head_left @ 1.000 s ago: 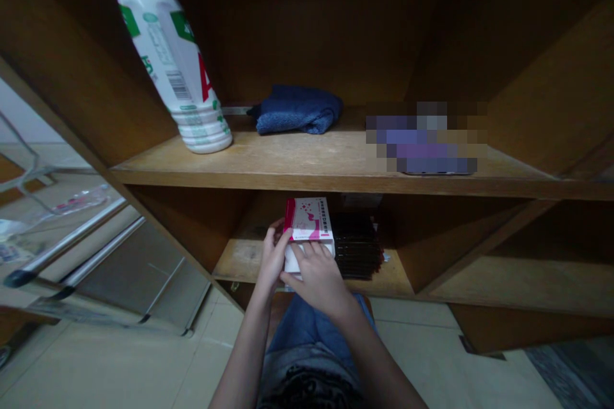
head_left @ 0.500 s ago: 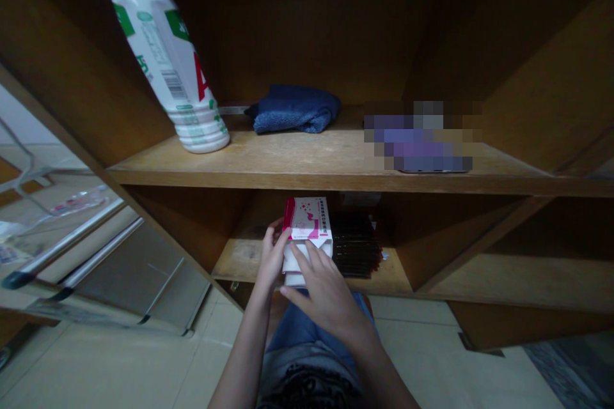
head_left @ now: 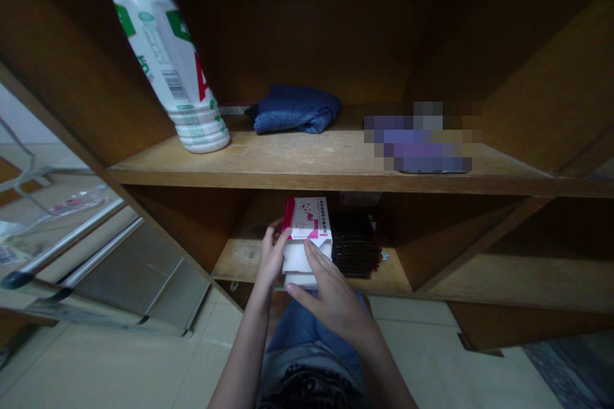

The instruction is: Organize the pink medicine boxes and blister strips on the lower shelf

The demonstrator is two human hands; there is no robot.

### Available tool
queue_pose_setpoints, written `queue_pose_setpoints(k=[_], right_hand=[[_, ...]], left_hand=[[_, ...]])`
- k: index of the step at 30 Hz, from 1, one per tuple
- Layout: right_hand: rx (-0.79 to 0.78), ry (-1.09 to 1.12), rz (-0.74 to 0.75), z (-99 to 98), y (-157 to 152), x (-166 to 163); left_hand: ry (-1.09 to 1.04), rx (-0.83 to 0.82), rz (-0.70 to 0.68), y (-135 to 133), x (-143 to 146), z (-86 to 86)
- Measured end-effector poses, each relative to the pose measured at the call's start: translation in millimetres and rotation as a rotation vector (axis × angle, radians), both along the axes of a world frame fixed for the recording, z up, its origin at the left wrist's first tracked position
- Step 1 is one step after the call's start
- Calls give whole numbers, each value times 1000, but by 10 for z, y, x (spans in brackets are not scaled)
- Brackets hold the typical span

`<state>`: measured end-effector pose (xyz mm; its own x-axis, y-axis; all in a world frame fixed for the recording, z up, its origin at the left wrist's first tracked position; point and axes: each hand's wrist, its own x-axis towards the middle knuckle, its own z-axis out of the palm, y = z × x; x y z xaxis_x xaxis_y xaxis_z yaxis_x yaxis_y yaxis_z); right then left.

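Observation:
A white-and-pink cardboard box (head_left: 307, 217) lies on the lower shelf, its white end flaps (head_left: 297, 259) facing me. My left hand (head_left: 272, 252) is closed on the box's left side, thumb on the near top edge and the other fingers partly hidden behind it. My right hand (head_left: 330, 294) is open, its fingers stretched out together against the right part of the flaps, thumb apart near the lower flap. Just right of the box stands a tight row of dark, thin packets (head_left: 357, 246).
Above, on the upper shelf (head_left: 307, 156), are a tilted-looking white bottle (head_left: 167, 64), a folded blue cloth (head_left: 297, 110) and a blurred-out purple item (head_left: 417, 144). A metal-framed rack (head_left: 96, 249) with a clothes hanger (head_left: 23, 172) stands at the left.
My right hand has shifted slightly right across the flaps and its fingers have drawn together, so more of the white flaps shows. The left hand and the box stay put.

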<state>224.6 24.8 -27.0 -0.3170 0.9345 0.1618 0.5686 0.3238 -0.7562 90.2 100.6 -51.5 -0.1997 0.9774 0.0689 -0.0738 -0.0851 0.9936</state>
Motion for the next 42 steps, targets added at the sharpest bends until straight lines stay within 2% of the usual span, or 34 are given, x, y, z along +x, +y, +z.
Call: queue_pose_setpoints(k=[8,15,19,21,24,27,29,33,36,42], right_hand=[[-38,142,-104,-45,-1,67],[-61,131,-79,22,-132,185],[-66,138,16,147,-307,380],[-39,197,14,190,-389,522],[36,356,-127,190,-443,749],[126,478,-323,109,-366,934],[142,454,-449,21,-258,1017],[116,253,-640,-165,-39,1094],[77,112,-706,-259,52,1106],[-6,-42,-700,-374,118,1136]], left_hand=[[-13,14,-20,31,-17,-48],[-19,10,-12,30,-17,-42],[-26,5,-14,37,-19,-39],[-20,8,-9,40,-20,-36],[-14,6,-10,43,-21,-34],[-23,5,-11,46,-17,-39],[-34,10,-8,48,-12,-42],[-47,7,-5,54,-5,-42],[-47,11,-10,58,-10,-50],[-48,11,-21,59,-17,-73]])
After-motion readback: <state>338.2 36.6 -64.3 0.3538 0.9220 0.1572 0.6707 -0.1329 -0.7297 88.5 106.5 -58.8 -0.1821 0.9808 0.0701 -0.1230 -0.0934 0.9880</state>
